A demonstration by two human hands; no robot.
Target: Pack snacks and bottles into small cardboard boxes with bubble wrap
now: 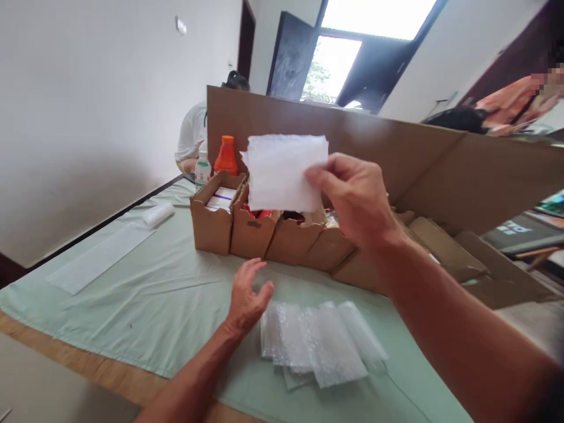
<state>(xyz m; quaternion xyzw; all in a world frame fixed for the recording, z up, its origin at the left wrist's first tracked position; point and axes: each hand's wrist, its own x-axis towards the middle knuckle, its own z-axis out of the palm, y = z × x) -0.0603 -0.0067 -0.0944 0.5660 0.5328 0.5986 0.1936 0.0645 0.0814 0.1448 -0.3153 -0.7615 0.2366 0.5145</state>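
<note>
My right hand is raised in front of the cardboard boxes and pinches the right edge of a flat white sheet or packet. Thumb and fingers are closed on it. Lower down, my left hand hovers over or rests on the green cloth, fingers apart and holding nothing. Just right of it lies a fanned-out group of clear bubble-wrap pieces. Behind the white sheet stands a row of open cardboard boxes; the left one holds white packs, and red items show in the one beside it.
An orange bottle and a clear bottle stand behind the boxes at the left. A strip of bubble wrap lies on the green cloth. A tall cardboard panel rises behind; people are partly visible beyond it.
</note>
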